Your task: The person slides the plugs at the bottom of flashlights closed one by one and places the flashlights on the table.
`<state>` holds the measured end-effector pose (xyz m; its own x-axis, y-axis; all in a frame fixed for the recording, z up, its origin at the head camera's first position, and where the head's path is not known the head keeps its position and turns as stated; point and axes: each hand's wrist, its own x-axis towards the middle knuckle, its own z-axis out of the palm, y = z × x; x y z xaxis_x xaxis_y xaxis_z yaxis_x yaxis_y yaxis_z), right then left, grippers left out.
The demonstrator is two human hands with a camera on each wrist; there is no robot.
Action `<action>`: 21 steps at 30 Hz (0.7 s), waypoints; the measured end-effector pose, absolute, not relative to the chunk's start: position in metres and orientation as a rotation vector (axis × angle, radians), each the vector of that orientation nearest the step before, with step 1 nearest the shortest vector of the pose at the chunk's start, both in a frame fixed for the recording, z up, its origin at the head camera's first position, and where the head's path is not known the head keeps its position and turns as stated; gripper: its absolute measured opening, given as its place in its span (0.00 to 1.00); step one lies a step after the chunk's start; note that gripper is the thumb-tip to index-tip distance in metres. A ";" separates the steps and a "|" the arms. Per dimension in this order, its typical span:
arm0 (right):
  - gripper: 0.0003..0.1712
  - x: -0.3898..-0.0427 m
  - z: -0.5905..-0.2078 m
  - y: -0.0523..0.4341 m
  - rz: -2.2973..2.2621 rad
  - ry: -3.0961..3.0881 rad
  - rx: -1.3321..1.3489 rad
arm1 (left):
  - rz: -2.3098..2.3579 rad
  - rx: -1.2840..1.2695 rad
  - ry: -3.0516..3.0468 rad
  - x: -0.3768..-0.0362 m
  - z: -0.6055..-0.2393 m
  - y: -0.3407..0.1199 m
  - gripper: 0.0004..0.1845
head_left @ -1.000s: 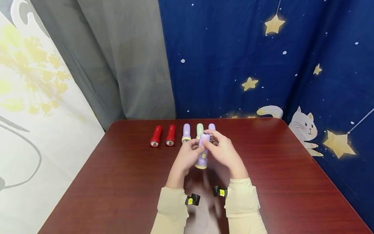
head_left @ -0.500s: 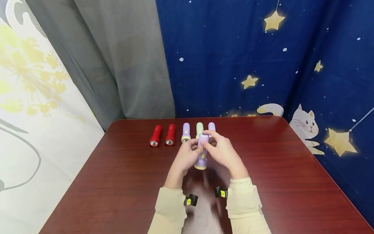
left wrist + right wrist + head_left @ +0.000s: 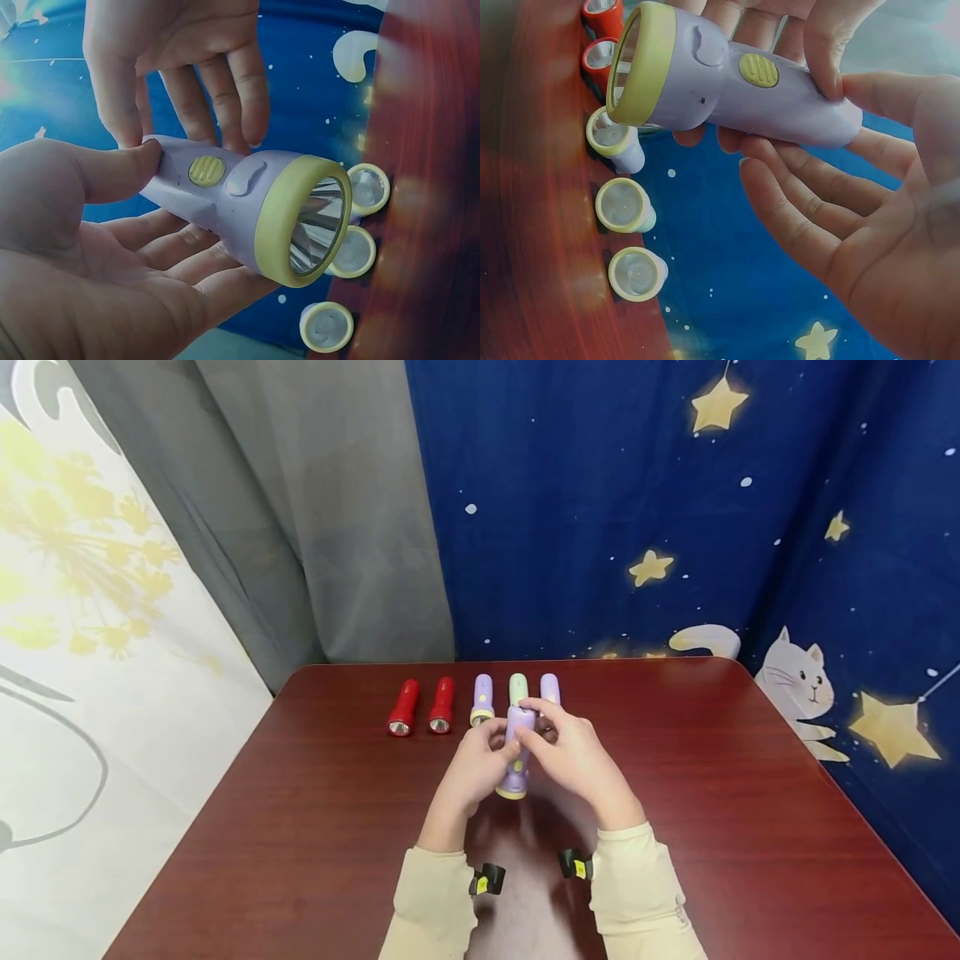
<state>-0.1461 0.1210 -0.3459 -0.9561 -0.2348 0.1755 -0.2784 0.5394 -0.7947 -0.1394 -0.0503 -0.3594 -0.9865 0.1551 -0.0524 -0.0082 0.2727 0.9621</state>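
A lilac flashlight with a yellow lens ring and a yellow switch is held above the table, its lens end tilted down toward the person. My left hand holds its body, thumb on top and fingers beneath. At the tail end, my right hand pinches it between thumb and fingers. In the left wrist view the reflector of the lilac flashlight shows behind clear plastic, unlit. The right wrist view shows the right thumb near the left thumb on the casing.
Along the table's far side lie two red flashlights, a lilac one, a pale green one and another lilac one. Hands partly cover the last two. A starry blue curtain hangs behind.
Both hands and the held lilac flashlight have come very slightly closer to the person. The head view has shifted a little. The grip looks much the same.
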 end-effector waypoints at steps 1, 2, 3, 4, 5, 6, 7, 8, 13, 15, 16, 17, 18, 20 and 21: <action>0.28 -0.146 -0.346 0.121 1.411 -2.713 0.455 | 1.812 0.138 2.395 -0.139 -0.360 -0.050 0.24; 0.28 -0.145 -0.345 0.122 1.412 -2.715 0.452 | 1.815 0.136 2.394 -0.138 -0.360 -0.049 0.23; 0.28 -0.145 -0.345 0.122 1.413 -2.717 0.449 | 1.817 0.134 2.394 -0.138 -0.360 -0.048 0.23; 0.28 -0.144 -0.345 0.122 1.415 -2.719 0.448 | 1.819 0.134 2.394 -0.137 -0.360 -0.048 0.23; 0.28 -0.143 -0.344 0.122 1.417 -2.719 0.446 | 1.822 0.135 2.395 -0.136 -0.359 -0.047 0.23; 0.28 -0.142 -0.344 0.123 1.419 -2.720 0.445 | 1.825 0.136 2.396 -0.136 -0.359 -0.047 0.23; 0.29 -0.141 -0.344 0.123 1.420 -2.721 0.443 | 1.825 0.137 2.401 -0.135 -0.359 -0.047 0.22; 0.29 -0.140 -0.344 0.123 1.419 -2.722 0.443 | 1.826 0.140 2.405 -0.135 -0.359 -0.046 0.22; 0.29 -0.137 -0.344 0.124 1.402 -2.725 0.443 | 1.812 0.160 2.417 -0.132 -0.357 -0.045 0.22; 0.29 -0.135 -0.344 0.124 1.397 -2.726 0.438 | 1.806 0.169 2.410 -0.131 -0.358 -0.045 0.22; 0.29 -0.135 -0.345 0.125 1.397 -2.724 0.438 | 1.805 0.175 2.407 -0.131 -0.358 -0.045 0.22; 0.29 -0.134 -0.345 0.125 1.392 -2.722 0.442 | 1.804 0.179 2.406 -0.131 -0.359 -0.044 0.22; 0.28 -0.134 -0.345 0.126 1.384 -2.720 0.449 | 1.803 0.182 2.404 -0.130 -0.359 -0.044 0.22; 0.27 -0.134 -0.346 0.126 1.368 -2.716 0.444 | 1.805 0.186 2.399 -0.130 -0.360 -0.043 0.22; 0.27 -0.133 -0.347 0.126 1.357 -2.714 0.443 | 1.801 0.196 2.402 -0.130 -0.361 -0.043 0.22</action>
<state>-0.1334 0.1261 -0.3466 -0.9555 -0.2221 0.1940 -0.2884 0.5671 -0.7715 -0.1299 -0.0427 -0.3610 -0.9828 0.1826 -0.0280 0.0242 0.2779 0.9603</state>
